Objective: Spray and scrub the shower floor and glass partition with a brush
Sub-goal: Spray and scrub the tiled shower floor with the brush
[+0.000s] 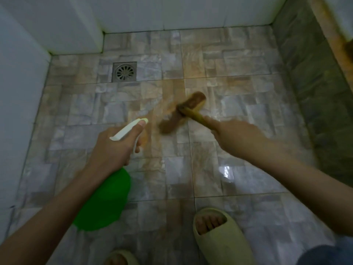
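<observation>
we're on the scrub step. right hand [235, 136] is curled round the yellow handle of the brush [183, 113], head down on the shower floor [238, 111] mid-scene (blurred, so mid-stroke we guess). left hand [112, 148] grips the green spray bottle [107, 197], nozzle toward the same orange stain. best to keep the bristles flat and follow the grout line. open tile lies far and right. drain [124, 71] sits far left, slipper [219, 236] near. we can't make out the glass partition.

The person wears pale green open-toed slippers [221, 240] and blue trousers [324, 255]; both forearms [298, 169] are bare.
</observation>
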Demonstrator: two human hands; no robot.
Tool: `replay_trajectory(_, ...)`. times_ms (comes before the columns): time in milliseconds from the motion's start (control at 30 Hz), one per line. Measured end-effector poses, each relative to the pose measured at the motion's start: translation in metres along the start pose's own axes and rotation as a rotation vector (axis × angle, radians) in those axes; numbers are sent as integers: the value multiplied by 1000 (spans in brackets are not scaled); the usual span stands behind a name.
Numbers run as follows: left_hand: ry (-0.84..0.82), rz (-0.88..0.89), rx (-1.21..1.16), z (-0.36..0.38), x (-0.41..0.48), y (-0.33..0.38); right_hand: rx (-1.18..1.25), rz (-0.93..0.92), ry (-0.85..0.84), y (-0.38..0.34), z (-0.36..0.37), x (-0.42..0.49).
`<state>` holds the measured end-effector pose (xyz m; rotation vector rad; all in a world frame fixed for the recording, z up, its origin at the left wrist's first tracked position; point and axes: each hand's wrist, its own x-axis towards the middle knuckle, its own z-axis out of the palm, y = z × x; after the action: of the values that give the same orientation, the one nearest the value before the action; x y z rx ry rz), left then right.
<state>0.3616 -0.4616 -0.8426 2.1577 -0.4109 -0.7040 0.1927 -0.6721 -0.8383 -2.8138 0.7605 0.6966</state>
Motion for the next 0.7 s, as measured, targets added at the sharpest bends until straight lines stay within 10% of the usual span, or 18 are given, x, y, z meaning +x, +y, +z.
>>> replay_trajectory(700, 18, -215, 5, 31, 27, 9, -109, -70, -103, 0, -9, -43)
